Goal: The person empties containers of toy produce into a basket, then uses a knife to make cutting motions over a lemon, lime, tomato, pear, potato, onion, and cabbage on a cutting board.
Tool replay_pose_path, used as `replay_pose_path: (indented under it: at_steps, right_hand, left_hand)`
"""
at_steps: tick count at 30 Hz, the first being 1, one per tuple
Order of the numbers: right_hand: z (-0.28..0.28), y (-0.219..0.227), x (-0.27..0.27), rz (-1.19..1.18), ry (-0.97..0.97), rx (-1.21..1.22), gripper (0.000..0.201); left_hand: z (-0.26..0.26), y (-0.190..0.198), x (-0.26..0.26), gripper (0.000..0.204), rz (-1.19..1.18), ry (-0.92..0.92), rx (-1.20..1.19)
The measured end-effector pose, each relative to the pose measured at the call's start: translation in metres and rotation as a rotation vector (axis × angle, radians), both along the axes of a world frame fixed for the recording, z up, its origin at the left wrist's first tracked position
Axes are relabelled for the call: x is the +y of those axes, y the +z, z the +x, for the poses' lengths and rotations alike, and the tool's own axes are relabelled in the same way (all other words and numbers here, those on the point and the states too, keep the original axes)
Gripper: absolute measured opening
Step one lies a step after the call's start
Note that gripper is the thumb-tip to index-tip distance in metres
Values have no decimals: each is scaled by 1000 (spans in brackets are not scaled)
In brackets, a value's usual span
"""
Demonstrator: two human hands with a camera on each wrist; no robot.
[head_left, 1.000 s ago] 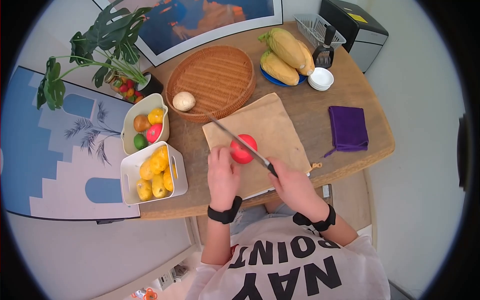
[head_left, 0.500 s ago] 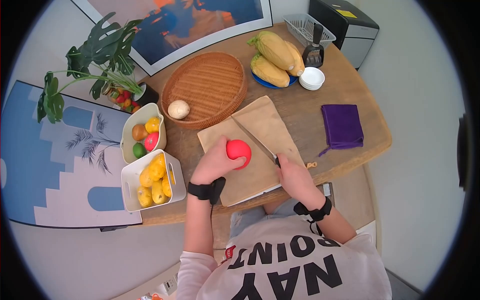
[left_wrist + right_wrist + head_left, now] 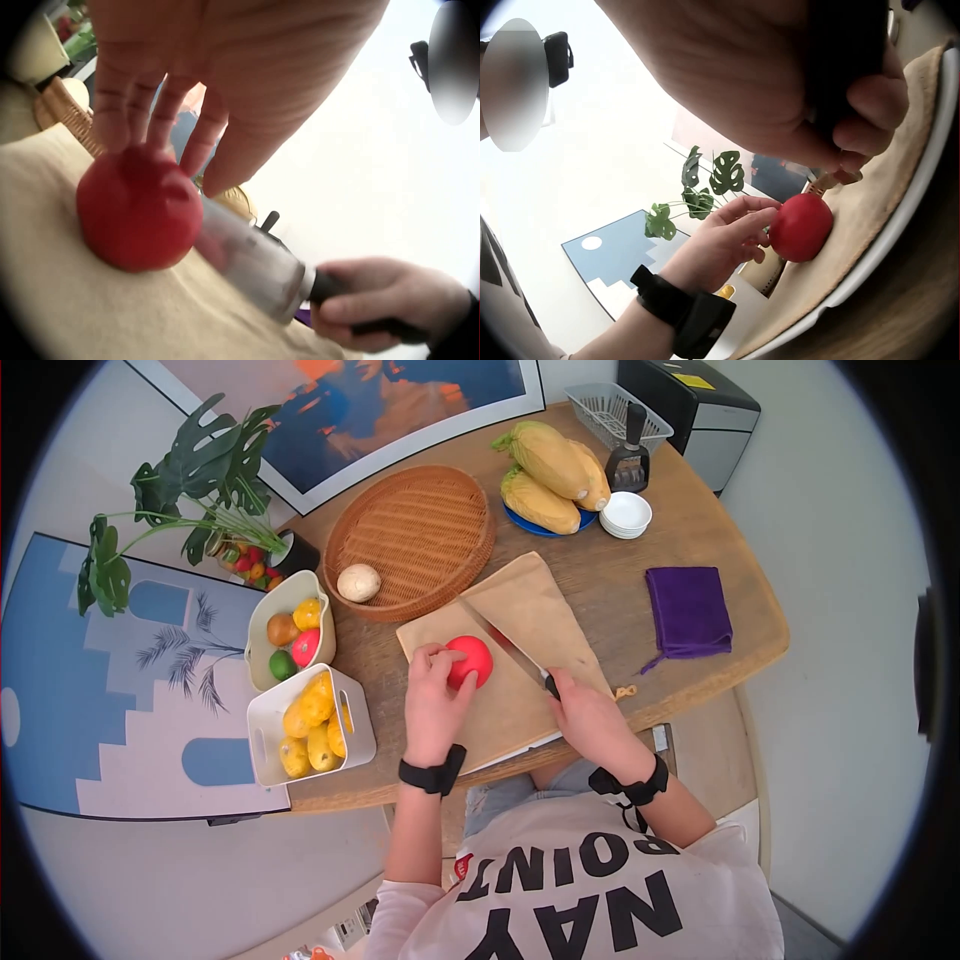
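Observation:
A smooth red tomato [image 3: 470, 660] sits on the tan cloth [image 3: 540, 610] in front of the person. The left hand [image 3: 434, 700] holds it from its left side, fingertips on the top and thumb on the near side. In the left wrist view the fingers come down onto the tomato [image 3: 139, 217] from above. The right hand [image 3: 594, 726] grips the black handle of a kitchen knife [image 3: 505, 643]. Its wide blade points away to the upper left, just right of the tomato, and reflects red. In the right wrist view the palm and handle hide the blade.
Left of the cloth stand a white basket of yellow fruit [image 3: 260, 760] and a cream bowl of mixed fruit [image 3: 252, 650]. Behind are a round wicker tray [image 3: 420, 520] holding a pale round item, corn [image 3: 545, 460] on a blue plate, and white bowls [image 3: 626, 515]. A purple cloth [image 3: 690, 612] lies right.
The knife has moved from over the tomato to its right side. The left hand took hold of the tomato, shifted it slightly left and changed its hold to fingertips on top.

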State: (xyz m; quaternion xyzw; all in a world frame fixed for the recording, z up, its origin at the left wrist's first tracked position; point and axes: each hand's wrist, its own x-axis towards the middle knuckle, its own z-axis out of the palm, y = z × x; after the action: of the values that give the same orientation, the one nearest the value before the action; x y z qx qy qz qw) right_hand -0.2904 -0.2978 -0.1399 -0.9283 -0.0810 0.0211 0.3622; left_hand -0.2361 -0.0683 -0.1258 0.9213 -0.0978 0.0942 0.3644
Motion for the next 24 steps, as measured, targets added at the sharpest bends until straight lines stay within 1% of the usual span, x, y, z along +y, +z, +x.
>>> replay_pose_path:
  at_steps: [3, 6, 7, 9, 12, 15, 17, 18, 21, 24]
  right_hand:
    - [0, 26, 14, 112, -26, -38, 30]
    - [4, -3, 21, 111, 10, -35, 36]
    - [4, -1, 21, 102, 18, 9, 36]
    - [6, 7, 20, 86, 37, 96, 35]
    - [3, 28, 23, 109, -23, 65, 30]
    - [4, 13, 25, 44, 31, -29, 31]
    - [2, 8, 25, 53, 64, -35, 32]
    - [2, 8, 25, 58, 82, -40, 32]
    - [-1, 33, 30, 61, 53, 3, 31]
    - [2, 17, 32, -31, 98, -28, 38]
  left_hand:
    - [-3, -7, -15, 19, 11, 103, -77]
    - [1, -9, -21, 15, 22, 162, -122]
    - [3, -10, -21, 14, 25, 176, -130]
    - [6, -11, -21, 13, 42, 189, -151]
    - [3, -13, -20, 12, 54, 211, -163]
    - [3, -15, -21, 12, 68, 224, -184]
    - [3, -15, -22, 13, 85, 233, -195]
    - [4, -15, -22, 13, 97, 239, -197]
    - [0, -16, -22, 14, 114, 250, -205]
    - [-1, -14, -26, 16, 138, 253, -218]
